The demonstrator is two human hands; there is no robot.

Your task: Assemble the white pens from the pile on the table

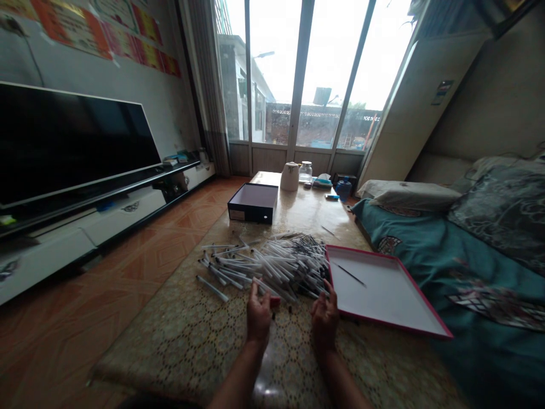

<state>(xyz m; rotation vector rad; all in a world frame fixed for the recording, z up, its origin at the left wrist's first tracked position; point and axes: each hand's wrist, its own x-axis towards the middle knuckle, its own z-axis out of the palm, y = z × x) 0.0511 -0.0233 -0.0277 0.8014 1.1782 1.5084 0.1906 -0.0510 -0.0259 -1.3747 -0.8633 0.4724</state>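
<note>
A heap of pens with whitish translucent barrels [272, 261] lies across the middle of the table, and thin dark pen refills [313, 245] are mixed in at its right side. At the near edge of the heap, my left hand [259, 312] is closed, thumb and fingers around a white pen barrel [268, 288]. Beside the pink-rimmed box lid, my right hand [326, 315] has its fingers bent together; what they pinch, if anything, is too small to make out. One dark refill [351, 275] lies inside the shallow lid [383, 295]. Small dark caps [290, 309] sit between my hands.
An open dark box [251, 213] stands beyond the heap on the patterned table [191, 341]. Farther back are a pale kettle [290, 176], a glass jar [305, 171] and a tissue pack [322, 180]. A teal-covered sofa [395, 250] borders the right; a television cabinet [106, 221] stands left.
</note>
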